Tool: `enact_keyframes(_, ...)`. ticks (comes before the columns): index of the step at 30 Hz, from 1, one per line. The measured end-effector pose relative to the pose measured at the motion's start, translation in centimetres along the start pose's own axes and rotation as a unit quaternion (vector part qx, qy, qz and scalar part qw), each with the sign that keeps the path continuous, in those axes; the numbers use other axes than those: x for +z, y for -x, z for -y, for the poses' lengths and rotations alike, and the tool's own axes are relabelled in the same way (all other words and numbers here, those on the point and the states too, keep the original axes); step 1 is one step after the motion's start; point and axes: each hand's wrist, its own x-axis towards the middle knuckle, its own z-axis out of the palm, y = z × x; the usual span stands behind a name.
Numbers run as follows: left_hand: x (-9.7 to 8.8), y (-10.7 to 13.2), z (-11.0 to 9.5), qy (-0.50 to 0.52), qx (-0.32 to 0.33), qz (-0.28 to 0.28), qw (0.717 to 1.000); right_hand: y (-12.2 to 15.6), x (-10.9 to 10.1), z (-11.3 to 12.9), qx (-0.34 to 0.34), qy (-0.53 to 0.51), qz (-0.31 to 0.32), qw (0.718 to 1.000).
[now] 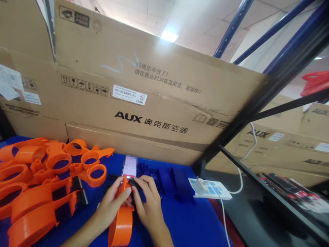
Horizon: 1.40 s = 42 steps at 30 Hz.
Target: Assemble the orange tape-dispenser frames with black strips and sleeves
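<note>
My left hand (113, 202) is closed around the narrow upper end of an orange plastic tape dispenser (120, 226), whose wide ring hangs down toward me. Close against it, my right hand (147, 202) pinches a small black piece (133, 183) at the top of that same dispenser. Fingers partly hide the spot where the black piece and the orange plastic meet. Just beyond my hands, a phone (130, 168) with a lit screen lies on the blue table surface (177, 219).
Many orange tape dispensers (33, 212) are piled at the left, some with black end pieces (81, 195). Dark blue parts (174, 181) lie behind my right hand. A white power strip (210, 188) with cables sits at the right edge. Large cartons (154, 113) wall off the back.
</note>
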Motion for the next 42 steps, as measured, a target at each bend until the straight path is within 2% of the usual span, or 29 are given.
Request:
enact_keyframes(9,-0.35,-0.57,0.25,-0.012,0.02,-0.014,1.0,0.13,0.28,-0.17,-0.02,-0.044,-0.017,0.999)
enact_keyframes(15,-0.36,-0.48,0.23,-0.011,0.0,-0.001,1.0,-0.02,0.38,-0.15,-0.01,-0.046,-0.04,0.998)
enact_keyframes(24,-0.48,-0.51,0.48,-0.024,0.006,-0.011,1.0,0.02,0.59,-0.11,0.028,-0.063,-0.038,0.997)
enact_keyframes(35,-0.7,-0.76,0.77,-0.014,-0.003,-0.01,1.0,0.02,0.9,-0.3,0.072,-0.107,-0.067,0.989)
enact_keyframes(42,-0.76,-0.75,0.45,-0.011,-0.006,-0.011,1.0,-0.09,0.82,-0.1,0.049,-0.114,-0.05,0.991)
